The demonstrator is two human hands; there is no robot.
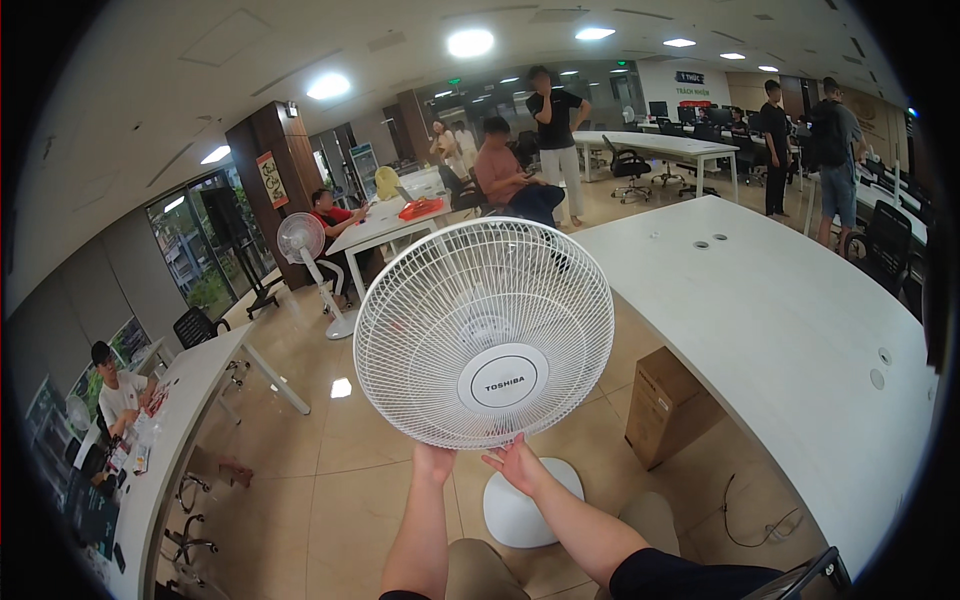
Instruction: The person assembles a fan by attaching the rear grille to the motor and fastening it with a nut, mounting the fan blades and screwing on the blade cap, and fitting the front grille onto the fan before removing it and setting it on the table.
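Observation:
A round white fan grille (430, 350) of thin wires, with a pale disc at its centre, stands upright before me at the middle of the view. My left hand (435, 462) grips its lower rim, the fingertips hidden behind the wires. Further right along the same rim, my right hand (518, 465) holds on with its fingers, the thumb apart. Below, on the floor, lies a white fan base (530, 515) with rounded corners, partly covered by my right forearm. Whether a pole joins base and grille is hidden.
A long white table (760, 290) runs along my right, with a brown cardboard box (665, 405) beneath it and a dark cable (760, 535) on the floor. Another white table (200, 420) is at left. A standing fan (305, 245) and several people are further off.

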